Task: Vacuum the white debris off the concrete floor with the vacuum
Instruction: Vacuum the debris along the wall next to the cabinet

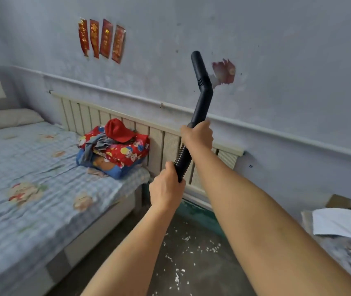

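A black vacuum wand [201, 97] with a bent handle points up toward the wall, its open end near the top. My right hand [198, 135] grips the wand's lower end where the ribbed hose [182, 160] begins. My left hand [167, 188] grips the hose just below it. The hose's continuation below my left hand is hidden. White debris [183, 261] lies scattered in small flecks on the grey concrete floor [208, 276], below and between my forearms.
A bed [42, 189] with a checked sheet fills the left, bearing a pile of red clothes [117, 146]. A radiator [155, 137] runs along the wall behind the wand. White paper and cardboard [338, 223] lie at the right.
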{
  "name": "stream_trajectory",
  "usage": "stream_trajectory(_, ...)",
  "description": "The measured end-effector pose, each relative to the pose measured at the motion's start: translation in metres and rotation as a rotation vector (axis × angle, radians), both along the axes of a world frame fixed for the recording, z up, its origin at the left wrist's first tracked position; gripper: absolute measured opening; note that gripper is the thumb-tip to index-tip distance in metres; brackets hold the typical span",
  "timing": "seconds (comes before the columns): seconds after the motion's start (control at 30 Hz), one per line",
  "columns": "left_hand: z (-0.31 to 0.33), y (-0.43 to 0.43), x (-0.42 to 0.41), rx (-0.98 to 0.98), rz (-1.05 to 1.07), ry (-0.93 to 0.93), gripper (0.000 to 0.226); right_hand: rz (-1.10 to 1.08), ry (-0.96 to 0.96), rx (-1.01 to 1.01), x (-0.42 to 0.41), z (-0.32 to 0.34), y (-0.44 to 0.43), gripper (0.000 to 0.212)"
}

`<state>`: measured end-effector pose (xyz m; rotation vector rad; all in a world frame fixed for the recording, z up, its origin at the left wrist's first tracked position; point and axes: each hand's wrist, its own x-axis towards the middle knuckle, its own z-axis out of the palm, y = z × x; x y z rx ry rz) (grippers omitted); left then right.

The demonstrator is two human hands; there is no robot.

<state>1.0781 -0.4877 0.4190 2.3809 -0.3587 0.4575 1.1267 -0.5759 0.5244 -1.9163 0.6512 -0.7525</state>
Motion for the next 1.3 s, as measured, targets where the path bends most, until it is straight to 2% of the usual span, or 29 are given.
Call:
stream_trajectory(0.1,-0.038,-0.001,0.036,-0.037,-0.039,0.092,0.028,0.066,0.069,0.049,0.037,-0.04,-0.014,0.053)
stream_trajectory(0.23,-0.082,0.002,0.082,-0.01,-0.013,0.183,0.029,0.212,0.052,0.22,0.081,-0.086,-0.029,0.056)
stream_trajectory(0.33,-0.119,-0.008,0.107,0.051,-0.018,0.249,0.03,0.269,0.101,0.141,0.113,-0.129,-0.038,0.085)
stream_trajectory(0.4,-0.153,-0.019,0.122,0.066,-0.007,0.319,0.031,0.326,0.155,0.105,0.139,-0.168,-0.045,0.093)
stream_trajectory(0.7,-0.281,-0.075,0.22,0.097,0.147,0.533,0.029,0.421,0.26,0.285,0.258,-0.341,-0.086,0.096)
stream_trajectory(0.87,-0.351,-0.103,0.253,0.097,0.141,0.634,0.032,0.407,0.408,0.266,0.306,-0.421,-0.108,0.096)
stream_trajectory(0.93,-0.388,-0.105,0.267,0.098,0.144,0.642,0.038,0.412,0.447,0.258,0.324,-0.459,-0.112,0.096)
stream_trajectory(1.07,-0.479,-0.098,0.28,0.113,0.088,0.616,0.063,0.416,0.485,0.225,0.357,-0.55,-0.117,0.097)
stream_trajectory(1.3,-0.642,-0.115,0.316,0.251,0.105,0.611,0.074,0.442,0.6,0.269,0.405,-0.726,-0.145,0.099)
